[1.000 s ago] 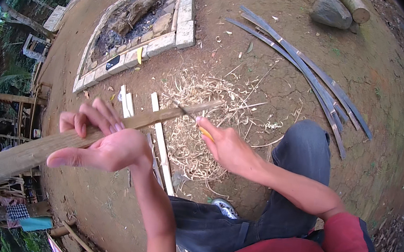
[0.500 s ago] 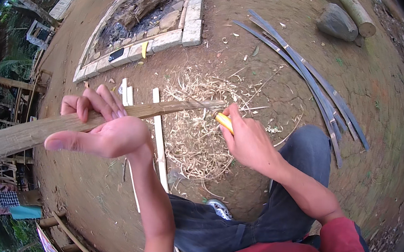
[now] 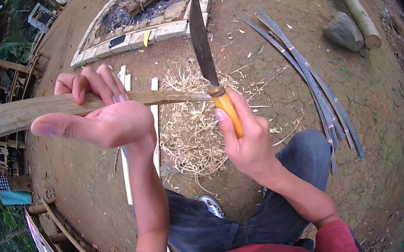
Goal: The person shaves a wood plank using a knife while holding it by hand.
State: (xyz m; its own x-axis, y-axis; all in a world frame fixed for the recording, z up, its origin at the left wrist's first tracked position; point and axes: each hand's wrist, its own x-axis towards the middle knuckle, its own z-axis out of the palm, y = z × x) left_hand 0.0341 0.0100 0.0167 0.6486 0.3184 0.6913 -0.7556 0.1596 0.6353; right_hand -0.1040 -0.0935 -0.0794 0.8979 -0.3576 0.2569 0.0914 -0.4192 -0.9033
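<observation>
1. The wooden piece (image 3: 16,116) runs across the middle of the view, from its thick end at 9 o'clock to a narrow tip near the centre; it passes through the left hand (image 3: 117,120), whose fingers curl over it while the thumb stretches toward 9 o'clock.
2. It looks stiff and dry, probably heavier toward 9 o'clock; the thin tip should be lighter, springier and easier to split; a hold on the broad part, where the left hand grips, seems soundest, clear of the tip.
3. The right hand (image 3: 255,142) is closed around the yellow handle (image 3: 228,105) of the knife (image 3: 206,58); the blade points toward 11 o'clock; whether the knife touches the wood's tip, I cannot tell.
4. The knife looks light, with a rigid blade; its smooth handle could turn in a damp palm, so it is best held behind the collar, fingers off the metal.
5. Curled shavings (image 3: 194,150) lie on the ground toward 6 o'clock from the tip, likely brittle and nearly weightless; dark strips (image 3: 313,84) lie at 2 o'clock, probably bendy lengthwise; these 2 are untouched.
</observation>
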